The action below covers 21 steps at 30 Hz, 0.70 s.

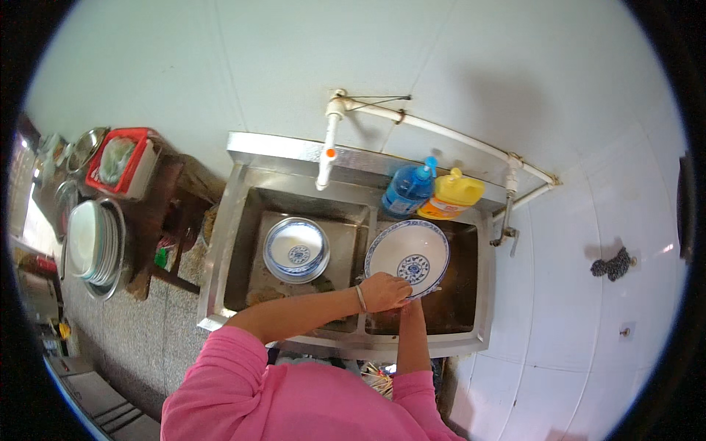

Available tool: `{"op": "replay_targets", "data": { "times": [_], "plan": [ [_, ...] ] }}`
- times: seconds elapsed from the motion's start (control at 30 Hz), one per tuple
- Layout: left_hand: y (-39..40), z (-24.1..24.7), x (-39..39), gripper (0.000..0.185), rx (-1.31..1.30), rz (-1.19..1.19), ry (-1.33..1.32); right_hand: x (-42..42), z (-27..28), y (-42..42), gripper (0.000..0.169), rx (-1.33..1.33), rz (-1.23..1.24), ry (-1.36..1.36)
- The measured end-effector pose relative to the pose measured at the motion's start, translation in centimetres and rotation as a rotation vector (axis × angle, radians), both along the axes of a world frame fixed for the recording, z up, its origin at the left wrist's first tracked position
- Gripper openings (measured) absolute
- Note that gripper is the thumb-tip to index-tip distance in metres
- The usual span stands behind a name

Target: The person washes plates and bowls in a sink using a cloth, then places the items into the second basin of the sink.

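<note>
A large white bowl with a blue floral pattern (407, 248) is tilted over the right basin (462, 308) of a stainless steel double sink. On its near rim my left hand (388, 291) grips, a bracelet on the wrist. My right hand (409, 306) is mostly hidden under the bowl's near edge; only its wrist and forearm show, so its grip cannot be made out. In the left basin (342, 264) stands a stack of smaller blue-and-white bowls (295, 248). Brownish liquid or dirt darkens the right basin's floor.
Behind the sink stand a blue pump bottle (407, 190) and a yellow jug (455, 195). A white faucet (329, 149) overhangs the left basin, fed by a wall pipe (452, 132). Stacked plates (91, 242) and a red basket (132, 171) are at left. A dark scourer (611, 264) hangs at right.
</note>
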State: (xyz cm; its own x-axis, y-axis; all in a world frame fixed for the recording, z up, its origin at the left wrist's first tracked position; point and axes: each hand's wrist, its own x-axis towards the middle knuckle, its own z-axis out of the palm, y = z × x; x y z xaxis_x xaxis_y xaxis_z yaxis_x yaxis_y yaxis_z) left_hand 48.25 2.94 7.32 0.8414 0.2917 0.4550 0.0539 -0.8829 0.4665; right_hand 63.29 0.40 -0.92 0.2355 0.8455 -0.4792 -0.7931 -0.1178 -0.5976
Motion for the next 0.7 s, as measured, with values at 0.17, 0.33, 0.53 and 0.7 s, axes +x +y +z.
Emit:
{"op": "replay_targets", "data": {
  "times": [0.17,0.33,0.53,0.7],
  "plan": [
    [3.0,-0.2,-4.1,0.031,-0.060,0.164,0.173,-1.2,-2.7,-3.0,0.045,-0.019,0.080,-0.084],
    [6.1,-2.6,-10.9,0.034,-0.185,0.355,0.508,3.0,-2.6,-5.2,0.036,-0.441,-0.034,-0.107],
    [9.3,-10.6,-16.4,0.036,-0.150,0.373,0.728,12.8,-14.1,-7.9,0.035,-0.671,-0.142,-0.041],
    [9.2,-12.1,-18.0,0.038,-0.189,0.507,0.759,14.1,-10.9,-0.9,0.058,-0.833,-0.187,-0.611]
  ]
}}
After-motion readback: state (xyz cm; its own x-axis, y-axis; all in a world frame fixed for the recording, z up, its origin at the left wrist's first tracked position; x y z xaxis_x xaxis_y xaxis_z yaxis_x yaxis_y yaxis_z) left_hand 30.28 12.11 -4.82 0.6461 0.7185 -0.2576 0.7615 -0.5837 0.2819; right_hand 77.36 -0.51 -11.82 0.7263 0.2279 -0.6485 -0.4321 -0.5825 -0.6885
